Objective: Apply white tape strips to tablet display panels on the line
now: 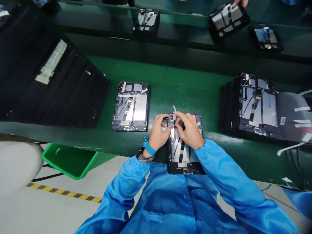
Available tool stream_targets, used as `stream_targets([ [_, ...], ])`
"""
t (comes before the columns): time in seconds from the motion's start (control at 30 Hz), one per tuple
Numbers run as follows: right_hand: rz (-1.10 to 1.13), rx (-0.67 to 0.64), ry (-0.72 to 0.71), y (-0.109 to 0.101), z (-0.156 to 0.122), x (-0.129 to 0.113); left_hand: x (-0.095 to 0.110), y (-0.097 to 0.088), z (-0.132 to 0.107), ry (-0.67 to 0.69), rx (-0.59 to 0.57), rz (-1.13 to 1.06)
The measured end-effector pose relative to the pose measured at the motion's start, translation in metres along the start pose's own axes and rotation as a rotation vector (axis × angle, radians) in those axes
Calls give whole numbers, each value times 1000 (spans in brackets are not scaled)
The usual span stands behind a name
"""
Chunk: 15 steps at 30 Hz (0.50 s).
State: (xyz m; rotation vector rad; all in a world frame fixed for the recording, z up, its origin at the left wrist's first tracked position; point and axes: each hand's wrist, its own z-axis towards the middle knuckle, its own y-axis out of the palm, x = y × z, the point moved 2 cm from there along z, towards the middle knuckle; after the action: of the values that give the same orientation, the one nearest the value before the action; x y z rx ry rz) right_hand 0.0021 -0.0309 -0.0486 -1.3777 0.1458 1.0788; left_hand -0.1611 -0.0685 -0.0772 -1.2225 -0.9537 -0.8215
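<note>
An open tablet chassis (183,152) lies at the near edge of the green bench, its inner boards and flat cables showing. My left hand (159,131) grips its upper left corner, fingers curled, thumb by a small red part. My right hand (188,130) rests on the upper middle, fingers pinched on a small piece; a thin white strip (174,109) sticks up just above the fingers. Whether the pinch holds that strip I cannot make out. Both sleeves are blue, and a blue wrist strap (149,148) circles my left wrist.
Another open tablet chassis (131,106) lies to the left on the green bench (185,81). A stack of chassis (253,104) stands at the right, dark trays (56,84) at the left. More units sit on the far shelf, one (227,18) touched by another person's hand (240,2). A green bin (69,161) hangs below.
</note>
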Motion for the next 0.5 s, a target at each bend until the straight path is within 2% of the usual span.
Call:
stream_targets([
  [0.13,42,10,50,0,-2,-5,4,1,-2,35,20,20],
  [0.37,99,76,268,10,-2,-8,11,1,-3,76,19,32],
  [0.5,111,87,288,12,2,-5,7,-1,-4,45,11,7],
])
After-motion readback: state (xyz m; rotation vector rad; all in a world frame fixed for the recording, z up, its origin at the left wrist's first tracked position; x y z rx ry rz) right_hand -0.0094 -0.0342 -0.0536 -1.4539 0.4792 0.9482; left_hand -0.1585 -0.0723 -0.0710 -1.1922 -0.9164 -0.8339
